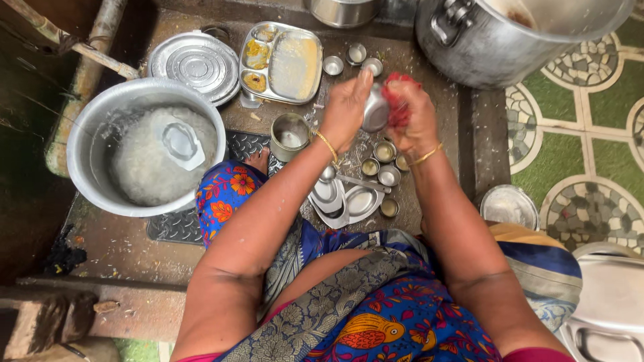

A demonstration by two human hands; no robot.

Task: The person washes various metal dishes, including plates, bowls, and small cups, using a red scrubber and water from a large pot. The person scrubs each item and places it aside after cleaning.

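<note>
While left hand (345,107) clasps steel cup (376,110) mouth leftward, right hand (412,117) pinching red scrubber (400,100).

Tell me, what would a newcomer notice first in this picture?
At the centre, the left hand holds a small steel bowl while the right hand presses a red scrubber against it. A large basin of cloudy water sits at left, and a dirty compartment tray lies above.
</note>
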